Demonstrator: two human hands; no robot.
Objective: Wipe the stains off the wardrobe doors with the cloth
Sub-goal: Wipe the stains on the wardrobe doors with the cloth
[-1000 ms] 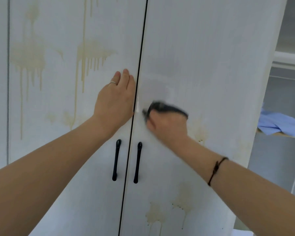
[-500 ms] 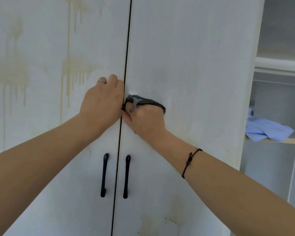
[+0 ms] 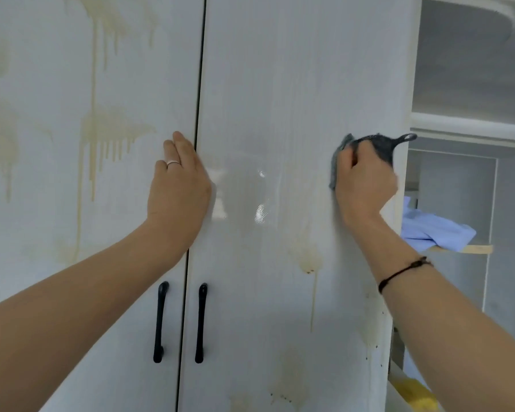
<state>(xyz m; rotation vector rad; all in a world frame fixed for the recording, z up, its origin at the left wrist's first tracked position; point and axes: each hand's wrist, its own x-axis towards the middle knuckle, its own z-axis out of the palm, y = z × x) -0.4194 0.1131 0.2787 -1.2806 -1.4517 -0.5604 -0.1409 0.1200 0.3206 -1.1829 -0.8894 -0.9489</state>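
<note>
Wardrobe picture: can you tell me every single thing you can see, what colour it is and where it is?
wardrobe doors: two, white, filling most of the view
stains: many, yellow-brown, drips on the left door, blotches low on the right door
handles: two, black, low down, either side of the middle gap
wet patch: one, shiny, right door between the hands
cloth: one, dark grey, at the right door's right edge
blue fabric: one, light blue, on a shelf at the right
yellow thing: one, bottom right, cannot tell what
ring: one, silver, left hand
bracelet: one, black, right wrist
left hand: flat at the middle gap
right hand: grips the cloth
</note>
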